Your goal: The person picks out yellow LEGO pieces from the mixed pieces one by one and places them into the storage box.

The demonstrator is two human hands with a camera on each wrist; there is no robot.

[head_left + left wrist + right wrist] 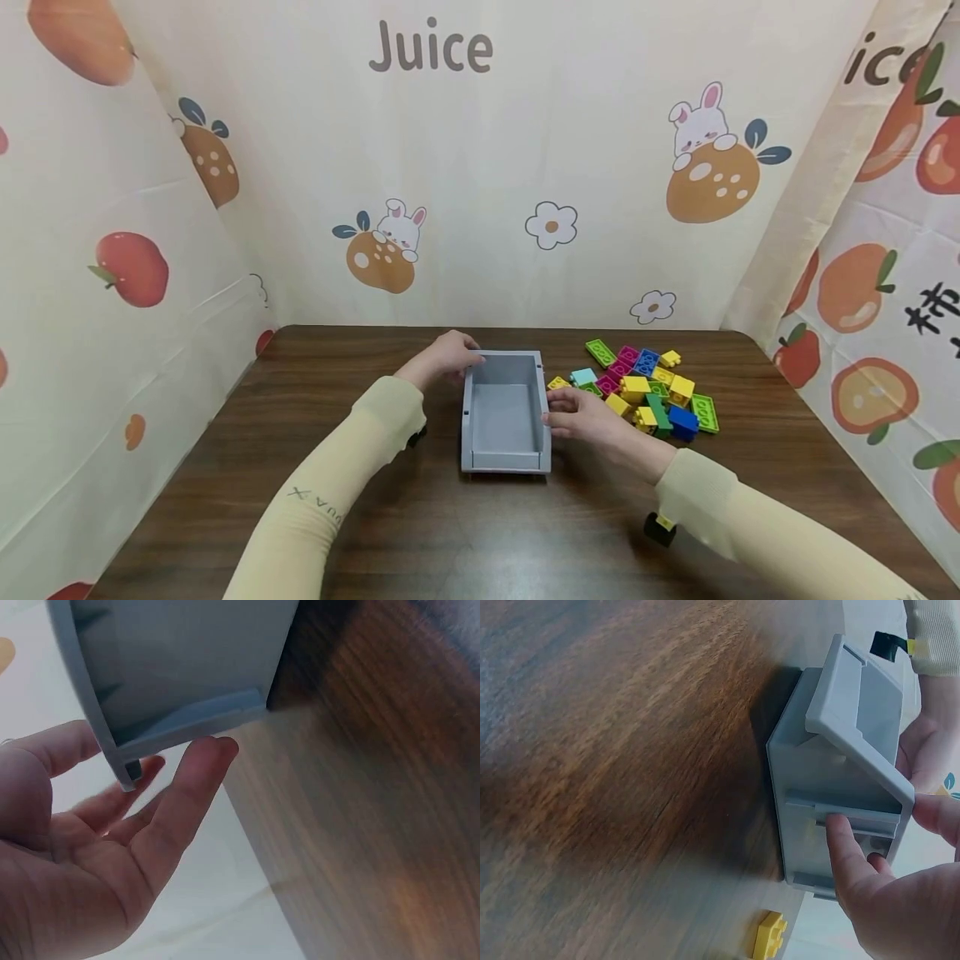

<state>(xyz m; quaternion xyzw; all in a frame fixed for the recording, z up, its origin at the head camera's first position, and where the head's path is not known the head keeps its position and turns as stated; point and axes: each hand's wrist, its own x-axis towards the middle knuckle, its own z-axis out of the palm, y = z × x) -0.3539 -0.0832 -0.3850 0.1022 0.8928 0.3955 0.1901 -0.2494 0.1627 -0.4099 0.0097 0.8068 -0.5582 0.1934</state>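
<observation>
A grey bin (pixel 506 421) lies on a table (pixel 480 542), its long axis running front to back. The left hand (pixel 448 357), loosely curled, holds its far left corner; the right hand (pixel 585 417), half closed and nearer the front, grips its right wall beside blocks (pixel 634 388).

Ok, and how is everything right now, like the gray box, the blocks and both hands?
Gray box: open at the top, nothing inside.
Colorful blocks: spread in a loose heap, outside the box; I can't tell if any are joined.
Left hand: gripping the box's left side.
Right hand: gripping its right side, thumb at the rim, fingers outside.
</observation>
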